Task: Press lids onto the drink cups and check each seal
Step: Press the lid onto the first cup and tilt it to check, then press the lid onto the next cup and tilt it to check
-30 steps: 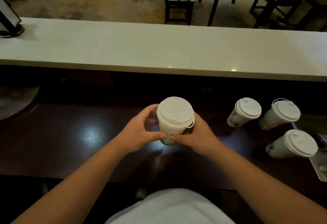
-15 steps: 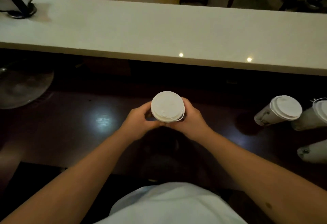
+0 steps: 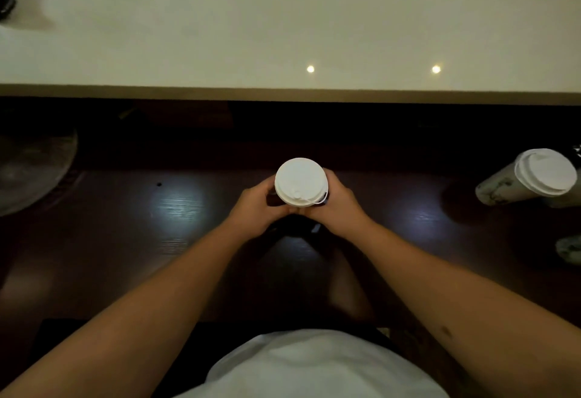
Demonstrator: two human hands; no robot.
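Observation:
A paper cup stands upright at the middle of the dark wooden counter point(image 3: 132, 240), seen from straight above, so its white lid point(image 3: 300, 180) hides the cup body. My left hand point(image 3: 256, 207) grips the cup from the left and my right hand point(image 3: 338, 206) grips it from the right, fingers wrapped under the lid's rim. The lid sits level on the cup. A second lidded cup point(image 3: 531, 177) stands at the right edge. Part of another cup point(image 3: 570, 248) shows at the right edge below it.
A pale raised bar top point(image 3: 283, 26) runs across the far side, with two light reflections on it. A round grey mat point(image 3: 28, 171) lies at the left edge of the counter. A dark stand base point(image 3: 4, 4) sits on the bar's far left.
The view has tilted down and shifted left, so the cups on the right slid toward the frame edge. The held cup went from tilted toward me to upright; both hands kept their hold.

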